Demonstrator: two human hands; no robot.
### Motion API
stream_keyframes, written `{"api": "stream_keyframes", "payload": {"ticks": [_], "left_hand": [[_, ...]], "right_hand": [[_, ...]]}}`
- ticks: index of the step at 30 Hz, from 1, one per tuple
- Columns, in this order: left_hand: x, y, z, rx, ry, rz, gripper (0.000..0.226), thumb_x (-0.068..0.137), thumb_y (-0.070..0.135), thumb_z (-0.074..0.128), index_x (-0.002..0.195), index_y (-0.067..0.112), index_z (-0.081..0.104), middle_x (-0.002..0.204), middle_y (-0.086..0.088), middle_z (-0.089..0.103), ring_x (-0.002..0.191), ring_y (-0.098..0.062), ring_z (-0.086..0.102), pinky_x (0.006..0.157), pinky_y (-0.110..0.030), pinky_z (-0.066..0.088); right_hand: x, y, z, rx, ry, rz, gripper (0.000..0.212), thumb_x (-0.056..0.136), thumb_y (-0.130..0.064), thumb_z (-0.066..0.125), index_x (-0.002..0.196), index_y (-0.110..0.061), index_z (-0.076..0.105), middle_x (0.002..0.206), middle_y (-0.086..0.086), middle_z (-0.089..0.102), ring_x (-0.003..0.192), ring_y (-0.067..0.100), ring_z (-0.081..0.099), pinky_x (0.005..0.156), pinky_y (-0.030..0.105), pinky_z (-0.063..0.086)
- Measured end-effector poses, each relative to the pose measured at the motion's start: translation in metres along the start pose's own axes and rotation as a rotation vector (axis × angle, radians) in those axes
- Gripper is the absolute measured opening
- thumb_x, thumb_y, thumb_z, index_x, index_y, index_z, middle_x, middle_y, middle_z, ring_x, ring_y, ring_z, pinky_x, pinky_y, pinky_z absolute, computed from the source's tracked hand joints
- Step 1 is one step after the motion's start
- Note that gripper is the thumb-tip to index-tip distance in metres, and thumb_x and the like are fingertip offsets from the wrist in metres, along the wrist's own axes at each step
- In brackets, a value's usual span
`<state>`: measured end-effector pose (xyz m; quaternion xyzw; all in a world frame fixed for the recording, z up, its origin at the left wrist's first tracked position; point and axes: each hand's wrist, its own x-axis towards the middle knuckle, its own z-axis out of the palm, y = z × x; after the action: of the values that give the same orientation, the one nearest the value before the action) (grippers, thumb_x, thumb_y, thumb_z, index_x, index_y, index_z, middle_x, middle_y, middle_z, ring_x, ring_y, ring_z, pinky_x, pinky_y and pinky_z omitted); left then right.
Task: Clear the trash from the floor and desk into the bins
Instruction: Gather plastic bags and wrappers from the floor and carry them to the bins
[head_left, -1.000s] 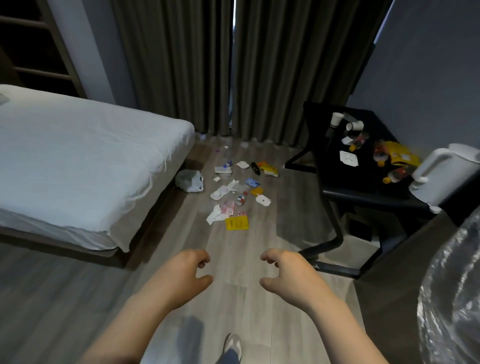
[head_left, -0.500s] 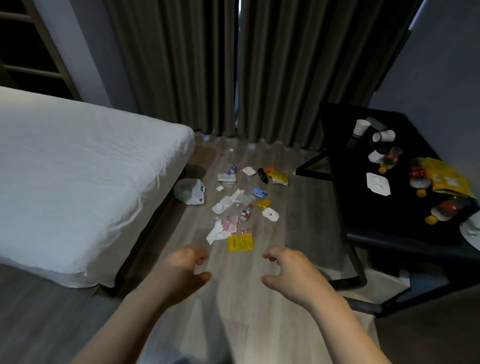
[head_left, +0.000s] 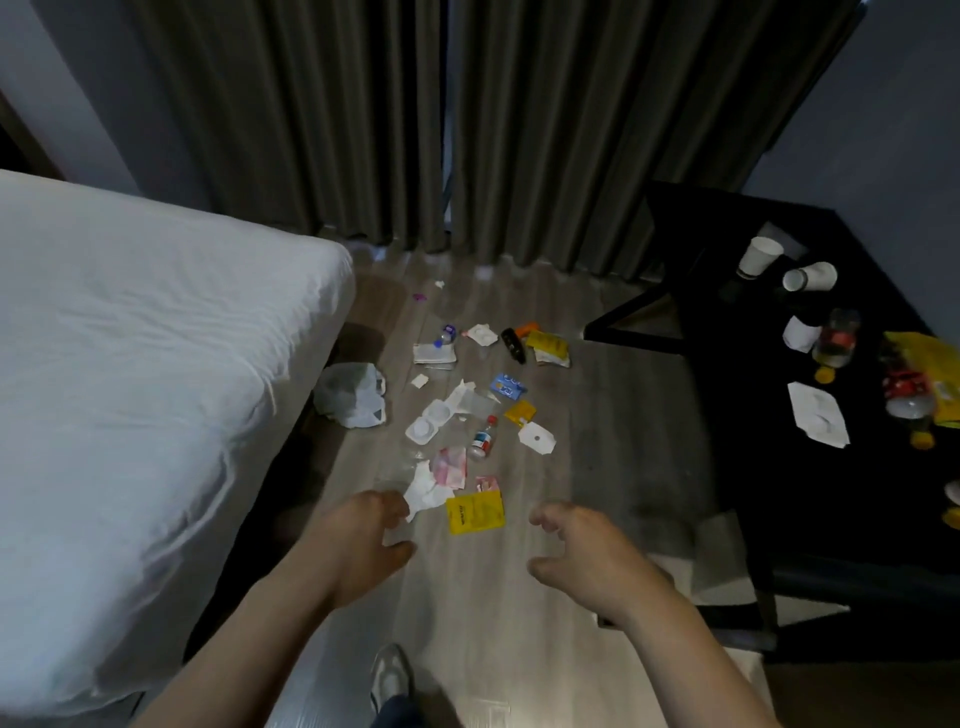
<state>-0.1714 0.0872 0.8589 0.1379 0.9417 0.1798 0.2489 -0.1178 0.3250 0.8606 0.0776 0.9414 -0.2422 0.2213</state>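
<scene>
- At nine o'clock in the view, a white bed (head_left: 130, 389) fills the left side, its corner near the litter.
- At twelve o'clock, grey-brown curtains (head_left: 467, 130) hang closed down to the wooden floor (head_left: 597, 415).
- At three o'clock stands a black desk (head_left: 727, 364) bearing trash: two tipped paper cups (head_left: 758, 257), a yellow bag (head_left: 930, 364) and a flat white wrapper (head_left: 818, 413).
- At the centre, the floor trash (head_left: 467, 400) lies scattered between bed and desk — wrappers, packets and papers, all on the boards.
- At seven o'clock, the left hand (head_left: 358, 545) hovers with fingers loosely curled, gripping nothing; its fingertips lie close to a crumpled white paper (head_left: 423, 493), contact unclear.
- At five o'clock, the right hand (head_left: 587, 556) hovers likewise — fingers and thumb loosely bent apart, holding nothing.
- At nine o'clock of the scatter, a white plastic bag (head_left: 350, 395) sits just beside the bed.
- At six o'clock of the scatter, a yellow packet (head_left: 475, 513) lies flat between the two hands.
- Just past it, toward twelve o'clock, a small red-capped bottle (head_left: 483, 439) lies on its side.
</scene>
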Motion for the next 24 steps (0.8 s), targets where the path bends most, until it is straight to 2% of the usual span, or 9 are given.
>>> {"api": "stream_keyframes", "payload": {"ticks": [7,14,17,20,24], "left_hand": [[0.102,-0.021,-0.037,-0.027,-0.019,0.004,0.04,0.083,0.033,0.064,0.121,0.02,0.058,0.119,0.0,0.061,0.104,-0.017,0.061,0.087,-0.025,0.049],[0.195,-0.018,-0.047,-0.044,-0.007,-0.027,0.063,0.082,0.036,0.066,0.136,0.021,0.04,0.129,-0.003,0.053,0.112,-0.019,0.057,0.092,-0.028,0.047],[0.24,-0.019,-0.042,-0.01,-0.012,-0.042,0.062,0.081,0.038,0.067,0.134,0.022,0.041,0.127,-0.003,0.054,0.109,-0.018,0.057,0.09,-0.027,0.048],[0.292,-0.025,-0.025,0.004,-0.039,-0.077,0.064,0.082,0.042,0.066,0.137,0.023,0.039,0.13,-0.002,0.053,0.113,-0.018,0.056,0.093,-0.028,0.048],[0.365,-0.043,0.011,-0.002,-0.113,-0.089,0.064,0.082,0.042,0.065,0.137,0.021,0.039,0.131,-0.005,0.052,0.116,-0.021,0.055,0.095,-0.03,0.047]], "right_hand": [[0.082,-0.009,-0.02,0.028,-0.011,0.068,0.052,0.079,-0.032,0.068,0.129,-0.026,0.053,0.128,-0.003,0.057,0.116,0.013,0.054,0.089,0.021,0.042],[0.179,0.012,-0.045,0.039,-0.058,0.085,0.052,0.08,-0.032,0.067,0.129,-0.026,0.052,0.126,-0.002,0.057,0.115,0.014,0.053,0.091,0.023,0.042],[0.226,0.029,-0.053,0.054,-0.071,0.069,0.043,0.08,-0.028,0.068,0.121,-0.024,0.057,0.12,0.0,0.061,0.109,0.017,0.057,0.09,0.028,0.048],[0.278,0.05,-0.055,0.059,-0.103,0.065,0.036,0.084,-0.024,0.065,0.119,-0.02,0.057,0.119,0.002,0.06,0.108,0.017,0.057,0.089,0.027,0.046],[0.347,0.084,-0.034,0.065,-0.116,0.081,0.044,0.083,-0.028,0.065,0.125,-0.022,0.052,0.125,0.003,0.056,0.114,0.017,0.053,0.094,0.027,0.044]]}}
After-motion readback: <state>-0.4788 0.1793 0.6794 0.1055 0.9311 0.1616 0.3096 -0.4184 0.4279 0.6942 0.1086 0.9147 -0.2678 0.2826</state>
